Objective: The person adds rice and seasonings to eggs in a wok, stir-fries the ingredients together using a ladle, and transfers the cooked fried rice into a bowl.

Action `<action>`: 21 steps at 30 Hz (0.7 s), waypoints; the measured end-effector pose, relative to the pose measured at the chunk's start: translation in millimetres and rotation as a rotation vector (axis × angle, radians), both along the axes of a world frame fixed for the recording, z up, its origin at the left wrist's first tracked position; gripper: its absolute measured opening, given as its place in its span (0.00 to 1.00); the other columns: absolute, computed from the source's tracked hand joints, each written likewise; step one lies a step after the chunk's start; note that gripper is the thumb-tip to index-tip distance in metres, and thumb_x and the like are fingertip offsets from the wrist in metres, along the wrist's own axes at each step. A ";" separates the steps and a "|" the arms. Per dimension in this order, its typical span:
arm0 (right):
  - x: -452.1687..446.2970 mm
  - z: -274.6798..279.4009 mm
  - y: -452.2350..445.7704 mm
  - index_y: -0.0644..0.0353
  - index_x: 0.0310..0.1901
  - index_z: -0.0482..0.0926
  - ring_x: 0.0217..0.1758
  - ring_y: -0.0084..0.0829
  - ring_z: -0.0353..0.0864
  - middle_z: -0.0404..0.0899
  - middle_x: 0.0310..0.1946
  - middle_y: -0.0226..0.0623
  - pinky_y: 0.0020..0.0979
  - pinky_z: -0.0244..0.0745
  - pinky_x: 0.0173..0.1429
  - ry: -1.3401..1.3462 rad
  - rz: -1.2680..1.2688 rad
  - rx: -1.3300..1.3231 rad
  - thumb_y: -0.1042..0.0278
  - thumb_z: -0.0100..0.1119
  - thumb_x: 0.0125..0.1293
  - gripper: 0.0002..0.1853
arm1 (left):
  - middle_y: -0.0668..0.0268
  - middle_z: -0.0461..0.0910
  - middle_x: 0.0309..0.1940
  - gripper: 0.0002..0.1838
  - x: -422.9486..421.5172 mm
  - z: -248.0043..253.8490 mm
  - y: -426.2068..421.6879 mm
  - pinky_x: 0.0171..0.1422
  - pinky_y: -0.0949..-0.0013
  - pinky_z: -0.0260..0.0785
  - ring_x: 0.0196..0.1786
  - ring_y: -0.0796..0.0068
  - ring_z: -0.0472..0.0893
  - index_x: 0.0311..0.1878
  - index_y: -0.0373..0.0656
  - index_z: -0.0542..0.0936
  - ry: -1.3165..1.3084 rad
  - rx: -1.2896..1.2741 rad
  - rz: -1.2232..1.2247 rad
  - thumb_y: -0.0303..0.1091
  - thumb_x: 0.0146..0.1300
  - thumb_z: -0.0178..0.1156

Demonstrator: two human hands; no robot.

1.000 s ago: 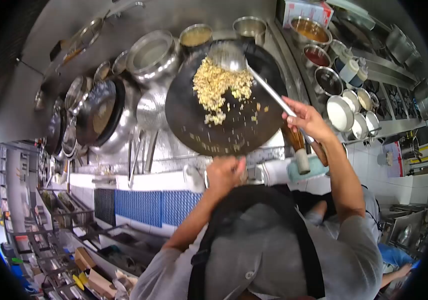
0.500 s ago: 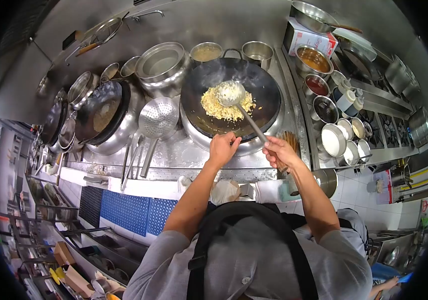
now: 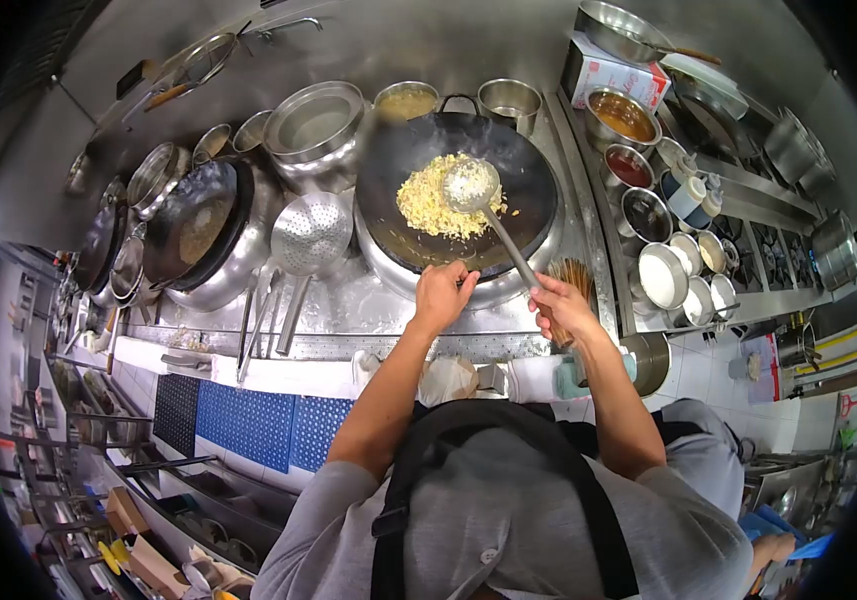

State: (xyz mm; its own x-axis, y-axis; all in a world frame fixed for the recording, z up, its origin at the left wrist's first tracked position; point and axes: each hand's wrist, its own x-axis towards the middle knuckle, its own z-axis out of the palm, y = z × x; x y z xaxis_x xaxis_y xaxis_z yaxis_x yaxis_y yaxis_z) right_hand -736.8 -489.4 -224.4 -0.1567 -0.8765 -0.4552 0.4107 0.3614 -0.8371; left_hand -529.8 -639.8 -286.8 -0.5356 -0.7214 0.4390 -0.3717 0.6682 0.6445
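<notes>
A black wok (image 3: 388, 160) sits on the burner in front of me, with fried rice mixed with bits of egg (image 3: 423, 205) in it. My left hand (image 3: 445, 293) is closed at the wok's near edge; the part it grips is mostly hidden under the fingers. My right hand (image 3: 561, 307) is wrapped round the handle of a long metal ladle (image 3: 511, 245). The bowl of the ladle rests on the right part of the rice and has some rice in it. Faint steam rises at the far side of the wok.
Left of the wok lies a perforated skimmer (image 3: 312, 233), with a second wok (image 3: 193, 225) further left. On the right stand seasoning bowls (image 3: 662, 276), sauce bottles (image 3: 688, 198) and a pot of amber liquid (image 3: 621, 116). A bamboo brush (image 3: 573, 275) is beside my right hand.
The whole view has shifted slightly. The ladle's bowl has moved a little to the right over the rice. Both hands keep their grips. A person's hand at lower right shows more now.
</notes>
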 end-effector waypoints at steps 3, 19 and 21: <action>7.8 -1.5 -12.7 0.58 0.78 0.63 0.18 0.20 0.72 0.76 0.30 0.29 0.27 0.68 0.16 0.008 0.002 -0.009 0.67 0.60 0.77 0.31 | 0.57 0.83 0.24 0.15 -0.5 0.5 1.1 0.43 0.55 0.70 0.29 0.53 0.82 0.28 0.41 0.80 -0.011 0.016 0.010 0.40 0.64 0.71; 18.0 4.8 2.8 0.53 0.73 0.73 0.50 0.51 0.88 0.86 0.51 0.55 0.45 0.80 0.59 1.155 0.287 -0.196 0.69 0.67 0.63 0.34 | 0.53 0.84 0.25 0.15 0.2 7.1 2.3 0.40 0.55 0.73 0.29 0.51 0.84 0.30 0.40 0.82 -0.054 0.029 -0.030 0.40 0.64 0.72; -0.7 48.7 43.3 0.51 0.72 0.74 0.51 0.52 0.87 0.86 0.51 0.55 0.45 0.80 0.59 1.134 0.405 -0.114 0.71 0.68 0.60 0.35 | 0.51 0.84 0.26 0.15 -0.5 9.9 2.3 0.37 0.56 0.73 0.29 0.52 0.85 0.31 0.37 0.83 -0.057 0.072 -0.025 0.40 0.64 0.72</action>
State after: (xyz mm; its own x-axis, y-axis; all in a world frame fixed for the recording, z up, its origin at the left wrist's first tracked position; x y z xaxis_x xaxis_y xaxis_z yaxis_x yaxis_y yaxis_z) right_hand -737.6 -446.1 -175.8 -0.1216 -0.9806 -0.1536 -0.7031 0.1943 -0.6841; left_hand -530.3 -637.4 -276.9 -0.5762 -0.7363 0.3548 -0.3933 0.6303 0.6694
